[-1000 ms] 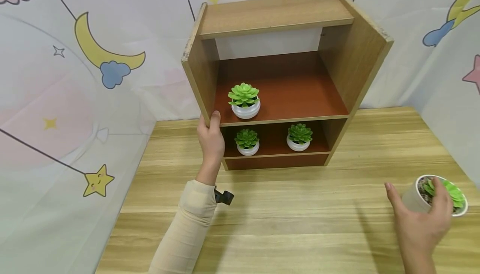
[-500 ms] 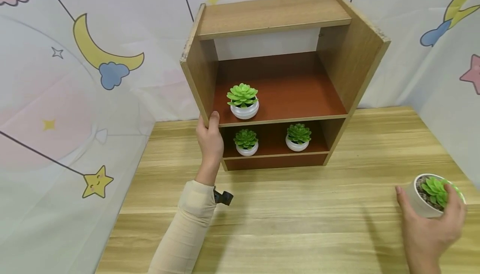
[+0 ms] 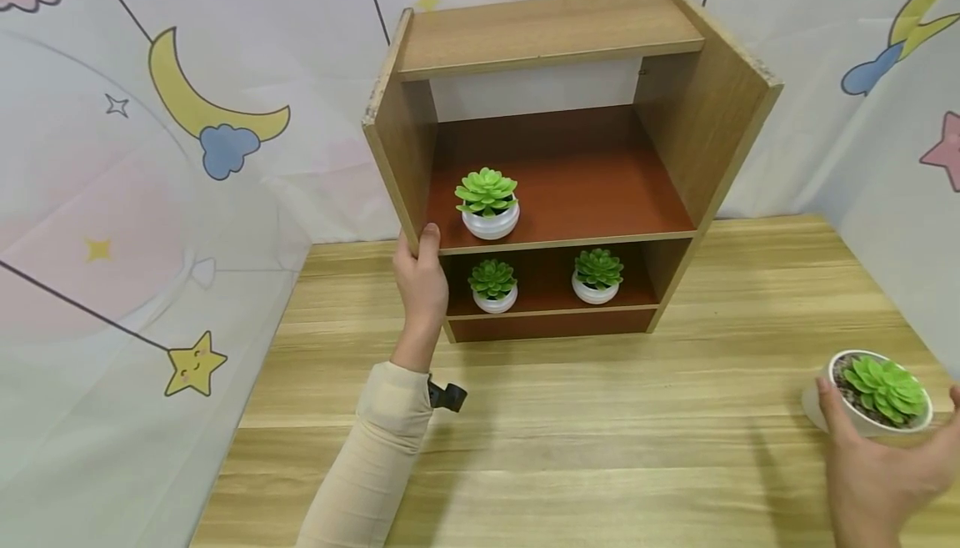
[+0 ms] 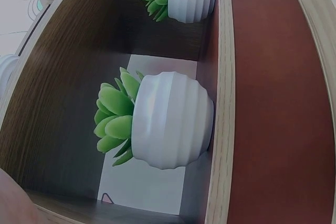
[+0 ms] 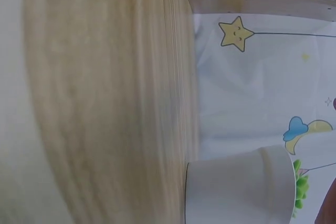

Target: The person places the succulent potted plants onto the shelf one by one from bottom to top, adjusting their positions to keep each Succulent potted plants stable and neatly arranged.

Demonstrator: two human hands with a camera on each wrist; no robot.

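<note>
My left hand grips the left side panel of a small wooden shelf, thumb over its front edge. My right hand is spread at a tall white pot holding a bright green succulent. Its thumb lies against the pot's left side, while the fingers stand apart from the rim on the right. The right wrist view shows the white pot standing on the table. In the left wrist view, a ribbed white pot sits close by in the lower compartment.
On the upper shelf board stands a small potted succulent, at the left. Two more small succulents, one left and one right, occupy the lower compartment. A printed curtain hangs behind the wooden table.
My right hand's fingers have moved right, off the succulent, and spread wider. The tall pot has shifted slightly and its plant is now uncovered. My left hand keeps its hold.
</note>
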